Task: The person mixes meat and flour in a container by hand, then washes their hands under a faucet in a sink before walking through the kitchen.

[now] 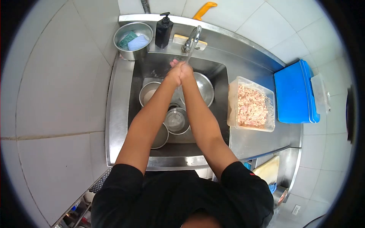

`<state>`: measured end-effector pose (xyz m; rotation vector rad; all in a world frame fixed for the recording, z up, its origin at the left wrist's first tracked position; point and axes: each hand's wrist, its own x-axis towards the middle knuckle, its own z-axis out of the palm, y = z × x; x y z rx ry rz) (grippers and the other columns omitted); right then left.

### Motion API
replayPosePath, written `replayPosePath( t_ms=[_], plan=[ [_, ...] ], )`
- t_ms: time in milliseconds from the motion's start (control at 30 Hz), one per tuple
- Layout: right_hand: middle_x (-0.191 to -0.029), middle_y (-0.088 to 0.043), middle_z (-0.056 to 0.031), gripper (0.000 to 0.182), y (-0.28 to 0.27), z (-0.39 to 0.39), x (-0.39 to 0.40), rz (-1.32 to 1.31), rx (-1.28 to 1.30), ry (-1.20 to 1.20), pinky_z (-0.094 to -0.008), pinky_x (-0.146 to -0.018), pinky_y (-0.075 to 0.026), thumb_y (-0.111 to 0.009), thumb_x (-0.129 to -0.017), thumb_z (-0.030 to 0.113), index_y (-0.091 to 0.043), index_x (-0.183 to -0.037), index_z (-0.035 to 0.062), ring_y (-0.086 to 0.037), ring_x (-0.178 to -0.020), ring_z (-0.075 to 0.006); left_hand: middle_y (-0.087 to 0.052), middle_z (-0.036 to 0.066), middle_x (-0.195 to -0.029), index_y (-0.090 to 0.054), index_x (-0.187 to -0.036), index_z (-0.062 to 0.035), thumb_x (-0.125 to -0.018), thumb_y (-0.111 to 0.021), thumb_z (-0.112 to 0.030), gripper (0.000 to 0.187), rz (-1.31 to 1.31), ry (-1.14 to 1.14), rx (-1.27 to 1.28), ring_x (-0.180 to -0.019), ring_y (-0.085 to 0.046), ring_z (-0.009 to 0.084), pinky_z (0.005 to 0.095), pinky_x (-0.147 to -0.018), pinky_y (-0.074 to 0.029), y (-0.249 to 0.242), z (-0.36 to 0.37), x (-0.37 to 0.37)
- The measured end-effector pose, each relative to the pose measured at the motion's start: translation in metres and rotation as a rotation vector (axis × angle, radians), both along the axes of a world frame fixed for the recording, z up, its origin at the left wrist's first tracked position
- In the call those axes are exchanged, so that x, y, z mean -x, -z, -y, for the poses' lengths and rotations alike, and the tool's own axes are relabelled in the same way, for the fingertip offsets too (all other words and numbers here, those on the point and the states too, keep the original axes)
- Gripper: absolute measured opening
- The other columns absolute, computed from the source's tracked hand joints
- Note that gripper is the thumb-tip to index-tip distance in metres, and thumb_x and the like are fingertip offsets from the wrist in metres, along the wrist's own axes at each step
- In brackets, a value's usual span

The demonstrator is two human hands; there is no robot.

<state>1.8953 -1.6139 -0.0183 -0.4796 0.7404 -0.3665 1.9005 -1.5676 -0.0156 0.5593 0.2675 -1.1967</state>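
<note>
Under the running tap (pixel 196 36), my left hand (pixel 174 74) and my right hand (pixel 185 70) press against each other in the stream of water. My left hand is closed against my right hand, its fingers mostly hidden. Some pinkish fingertips stick out at the upper left of the pair, apparently those of my right hand, stretched out. Below my hands, in the steel sink (pixel 216 142), lie a large metal bowl (pixel 204 89), a smaller round pan (pixel 177 121), a bowl on the left (pixel 149 93) and another pan (pixel 161 137) partly behind my left forearm.
Right of the sink stands a clear plastic tub (pixel 232 114) of chopped raw meat (pixel 252 105), beside a blue box (pixel 292 95). A black pump bottle (pixel 164 32) and a metal pot (pixel 118 36) with a green scourer and blue cloth stand behind. An orange handle (pixel 204 10) is by the wall.
</note>
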Motion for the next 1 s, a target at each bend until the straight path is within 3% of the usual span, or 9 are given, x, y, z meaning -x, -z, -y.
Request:
replayPosePath(
  t_ms=[67,267,333,467,533,700,800,867,1000],
  plan=[
    [-0.085,-0.058,-0.0181,0.023,0.017,0.01,0.006,0.098,-0.056,-0.153,-0.0397,-0.064,-0.05,-0.04,-0.086,0.01,-0.053,-0.087,-0.0085,-0.058,-0.075,-0.0276,-0.057,0.006,-0.083,-0.053,-0.085,-0.0089,-0.08,-0.055,-0.031,0.023,0.201,-0.39,-0.367,-0.073,-0.056,0.0228,0.04,-0.064,-0.049,0.022,0.016,-0.009],
    [-0.087,-0.058,-0.021,0.022,-0.012,-0.007,0.025,-0.072,0.498,-0.225,-0.0352,-0.07,-0.049,-0.042,-0.083,0.008,-0.056,-0.087,-0.0079,-0.059,-0.077,-0.0283,-0.058,0.009,-0.099,-0.054,-0.098,-0.0083,-0.086,-0.042,-0.031,0.028,0.14,-0.019,-0.015,-0.091,-0.055,0.0237,0.0399,-0.079,-0.045,0.029,-0.006,-0.018],
    [-0.09,-0.059,-0.0232,0.022,-0.051,-0.01,0.026,-0.56,1.74,-0.523,-0.037,-0.071,-0.048,-0.045,-0.08,0.009,-0.057,-0.087,-0.0081,-0.06,-0.08,-0.0323,-0.057,0.01,-0.103,-0.052,-0.101,-0.0075,-0.088,-0.037,-0.032,0.031,0.106,-0.064,0.134,-0.095,-0.054,0.0245,0.041,-0.082,-0.044,0.018,-0.008,-0.022],
    [-0.105,-0.055,-0.0236,0.029,-0.068,0.002,0.011,-0.579,1.802,-0.605,-0.0411,-0.085,-0.042,-0.044,-0.08,0.012,-0.055,-0.099,-0.0073,-0.054,-0.099,-0.0358,-0.053,0.011,-0.112,-0.047,-0.111,-0.005,-0.091,-0.029,-0.034,0.039,0.154,-0.141,0.022,-0.102,-0.051,0.0268,0.0454,-0.09,-0.038,-0.05,-0.021,-0.01],
    [-0.119,-0.046,-0.0223,0.04,-0.052,0.016,0.003,-0.624,2.499,-0.217,-0.0446,-0.097,-0.029,-0.044,-0.08,0.016,-0.048,-0.113,-0.0062,-0.04,-0.115,-0.036,-0.051,0.012,-0.114,-0.045,-0.113,-0.0048,-0.091,-0.028,-0.035,0.041,0.141,-0.117,-0.039,-0.103,-0.051,0.0276,0.0473,-0.09,-0.038,-0.051,-0.022,-0.012],
    [-0.123,-0.041,-0.0263,0.042,-0.032,0.019,0.013,-0.654,2.464,-0.189,-0.0455,-0.097,-0.028,-0.043,-0.081,0.016,-0.044,-0.116,-0.0068,-0.035,-0.118,-0.038,-0.048,0.015,-0.116,-0.041,-0.117,-0.0029,-0.091,-0.03,-0.036,0.044,0.199,0.028,-0.227,-0.104,-0.049,0.0314,0.049,-0.09,-0.038,-0.019,-0.029,-0.013],
    [-0.115,-0.046,-0.0287,0.04,-0.036,0.012,0.025,-0.538,1.966,-0.417,-0.0448,-0.091,-0.034,-0.046,-0.081,0.018,-0.046,-0.111,-0.0087,-0.041,-0.111,-0.0417,-0.046,0.019,-0.116,-0.038,-0.119,0.0006,-0.09,-0.032,-0.036,0.047,0.313,0.012,-0.219,-0.104,-0.047,0.035,0.0498,-0.089,-0.038,-0.012,-0.036,-0.003],
    [-0.089,-0.057,-0.0271,0.033,-0.019,0.02,0.019,-0.565,1.75,-0.087,-0.0431,-0.071,-0.044,-0.059,-0.071,0.016,-0.048,-0.093,-0.0065,-0.055,-0.083,-0.0418,-0.045,0.021,-0.117,-0.036,-0.119,0.0027,-0.09,-0.034,-0.038,0.05,0.3,0.078,-0.26,-0.105,-0.047,0.0359,0.0502,-0.089,-0.039,-0.013,-0.035,0.0],
    [-0.102,-0.051,-0.0323,0.047,-0.019,0.048,-0.011,-0.479,1.387,-0.11,-0.0439,-0.084,-0.04,-0.058,-0.073,0.019,-0.046,-0.104,-0.0132,-0.048,-0.1,-0.0443,-0.043,0.022,-0.119,-0.035,-0.119,0.0029,-0.09,-0.033,-0.042,0.053,0.248,0.105,-0.32,-0.104,-0.047,0.035,0.05,-0.089,-0.039,-0.019,-0.033,0.008]
  ],
)
